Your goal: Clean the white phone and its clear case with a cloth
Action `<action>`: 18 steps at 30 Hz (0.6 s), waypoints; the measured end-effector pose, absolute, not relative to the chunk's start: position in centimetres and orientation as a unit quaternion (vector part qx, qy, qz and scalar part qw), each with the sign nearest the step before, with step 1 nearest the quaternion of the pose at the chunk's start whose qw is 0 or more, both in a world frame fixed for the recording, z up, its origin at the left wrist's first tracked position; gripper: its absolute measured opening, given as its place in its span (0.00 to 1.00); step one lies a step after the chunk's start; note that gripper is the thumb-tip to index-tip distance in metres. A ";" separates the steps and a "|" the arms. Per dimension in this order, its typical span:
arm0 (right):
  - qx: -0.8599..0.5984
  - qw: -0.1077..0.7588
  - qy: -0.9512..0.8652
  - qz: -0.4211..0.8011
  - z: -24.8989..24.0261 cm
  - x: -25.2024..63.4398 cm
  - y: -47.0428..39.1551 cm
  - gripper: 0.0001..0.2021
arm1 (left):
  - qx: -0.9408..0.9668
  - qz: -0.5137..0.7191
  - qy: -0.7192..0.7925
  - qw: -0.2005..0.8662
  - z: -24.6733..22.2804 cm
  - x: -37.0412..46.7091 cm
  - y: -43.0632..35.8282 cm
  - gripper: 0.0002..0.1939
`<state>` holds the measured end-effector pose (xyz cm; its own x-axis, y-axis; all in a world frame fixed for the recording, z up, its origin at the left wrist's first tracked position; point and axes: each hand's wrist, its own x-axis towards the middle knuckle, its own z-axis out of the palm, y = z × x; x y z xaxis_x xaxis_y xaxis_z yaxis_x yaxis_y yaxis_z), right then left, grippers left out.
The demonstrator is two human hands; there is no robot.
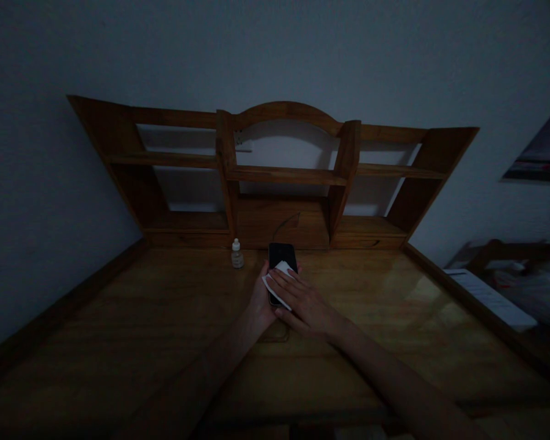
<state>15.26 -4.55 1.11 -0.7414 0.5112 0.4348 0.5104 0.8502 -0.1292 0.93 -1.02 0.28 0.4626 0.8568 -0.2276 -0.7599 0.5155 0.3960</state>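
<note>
My left hand (pixel 259 299) is wrapped round a dark smartphone (pixel 282 251) from below and the left side, with the screen facing up. Across the lower part of the screen lies a folded white cloth or tissue (pixel 283 267). My right hand (pixel 302 300) presses this wipe against the phone, its fingers together over it. Under my hands, a thin rounded outline, perhaps a clear phone case (pixel 275 336), rests on the desk and is partly hidden. Left of the phone stands a small clear bottle (pixel 237 258) with a white dropper-like top.
A wooden shelf unit (pixel 286 176) rises at the back of the wooden desk (pixel 165 318). A thin cable (pixel 285 223) shows behind the phone. To the right, beyond the desk's raised edge, are a white box-like object (pixel 490 299) and a wooden chair back (pixel 516 250). The room is dim.
</note>
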 end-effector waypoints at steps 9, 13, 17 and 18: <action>-0.350 0.256 -0.900 0.038 1.3 16.0 -4.1 0.30 | 0.151 0.491 0.219 0.830 0.0 2.0 -1.8 0.23; -0.404 0.279 -0.871 0.016 1.0 16.1 -3.6 0.31 | 0.167 0.484 0.271 0.815 -0.2 2.8 -2.2 0.23; -0.438 0.299 -0.848 -0.006 1.2 16.4 -3.2 0.31 | 0.206 0.479 0.308 0.796 -0.3 3.0 -2.5 0.30; -0.446 0.302 -0.843 -0.012 1.3 16.6 -3.1 0.31 | 0.219 0.475 0.315 0.792 -0.3 3.0 -2.6 0.31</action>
<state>16.56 -3.13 1.26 -0.4203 0.7437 0.5199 0.7583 0.6025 -0.2488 3.02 -2.58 -0.27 0.3510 0.8900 -0.2910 -0.6148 0.4535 0.6453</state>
